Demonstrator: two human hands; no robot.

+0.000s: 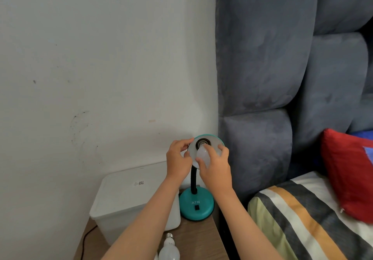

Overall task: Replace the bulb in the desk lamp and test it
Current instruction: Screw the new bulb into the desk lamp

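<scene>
- On the wooden bedside table [193, 237], close against the white wall [101, 57], stands a teal desk lamp [196, 204] with a round base, a black switch on the front of the base and a black bendable neck.
- Its shade [219, 141] is tipped up so the pale inner face and the dark socket look toward the camera.
- A frosted white bulb [202, 152] sits with its metal end at the socket; whether the threads are fully in cannot be told.
- Right hand [217, 168]: fingers wrapped around the globe of that bulb, grasping it.
- Left hand [178, 158]: thumb and fingers pinching the left rim of the shade, steadying it.
- A second bulb [169, 248] lies on the table at the lower edge of view, screw cap pointing up, untouched by either hand.
- Just left of the lamp base sits a white plastic box [129, 199] with a lid and a small label.
- To the right are a grey padded headboard [272, 68], striped bedding [302, 219] and a red pillow [349, 175].
</scene>
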